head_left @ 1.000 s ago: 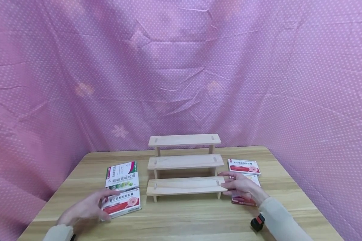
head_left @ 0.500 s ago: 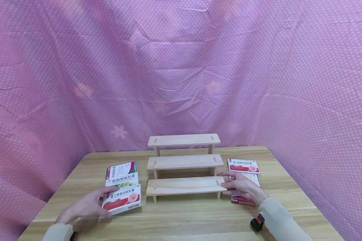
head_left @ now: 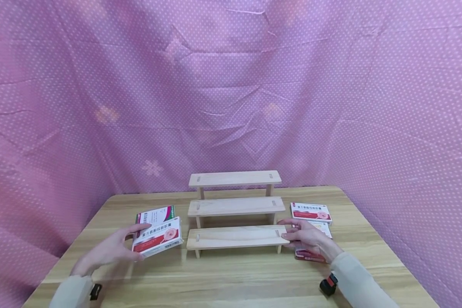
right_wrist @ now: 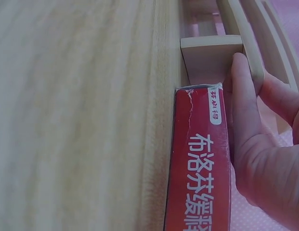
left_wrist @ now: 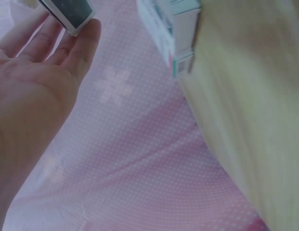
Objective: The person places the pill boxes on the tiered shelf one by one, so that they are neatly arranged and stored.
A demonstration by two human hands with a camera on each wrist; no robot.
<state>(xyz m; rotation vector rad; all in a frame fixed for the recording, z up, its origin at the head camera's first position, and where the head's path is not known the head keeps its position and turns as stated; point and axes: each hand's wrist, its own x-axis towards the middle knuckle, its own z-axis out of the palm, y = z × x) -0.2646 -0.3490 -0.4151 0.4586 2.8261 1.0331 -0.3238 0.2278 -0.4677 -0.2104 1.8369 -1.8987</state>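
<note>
My left hand (head_left: 113, 252) grips a white and red medicine box (head_left: 158, 237) by its left side, with thumb and fingers at opposite edges. The box is raised and tilted above the left pile, hiding part of it. In the left wrist view only a dark, shaded corner of the held box (left_wrist: 74, 12) shows beside the fingers. A three-tier wooden stand (head_left: 235, 236) stands mid-table. My right hand (head_left: 309, 237) pinches the right end of its lowest shelf; the right wrist view shows fingers on both faces of the board.
Green and white medicine boxes (head_left: 158, 214) lie at left. Right of the stand is another pile, with a white and red box (head_left: 311, 212) at its back and a dark red box (right_wrist: 200, 159) close under my right hand. A pink dotted curtain (head_left: 231, 107) hangs behind the table.
My left hand has lifted the white and red box off the table and moved it up and away from me, over the green and white boxes. The right hand stays on the shelf.
</note>
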